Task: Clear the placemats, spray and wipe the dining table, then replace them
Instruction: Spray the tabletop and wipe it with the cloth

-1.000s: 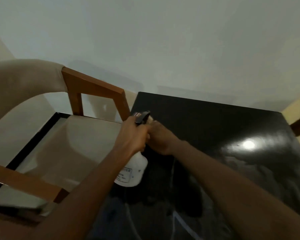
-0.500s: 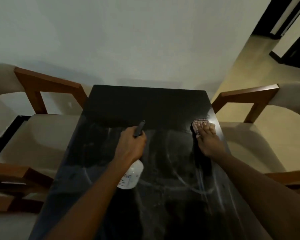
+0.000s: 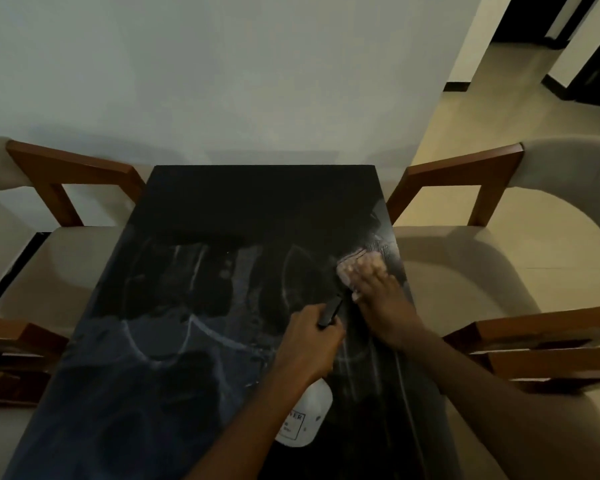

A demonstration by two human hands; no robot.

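A glossy black rectangular dining table (image 3: 201, 306) runs from near to far, its top streaked with pale wipe marks. The left hand (image 3: 309, 344) is wrapped around the neck of a white plastic spray bottle (image 3: 303, 419) with a black trigger head, held above the near right part of the table. Just beside it, farther and to the right, the right hand (image 3: 378, 292) lies flat with fingers spread, pressing a pale checked cloth (image 3: 355, 265) onto the tabletop near its right edge. Cream-cushioned wooden armchairs (image 3: 499, 258) flank the table on both sides.
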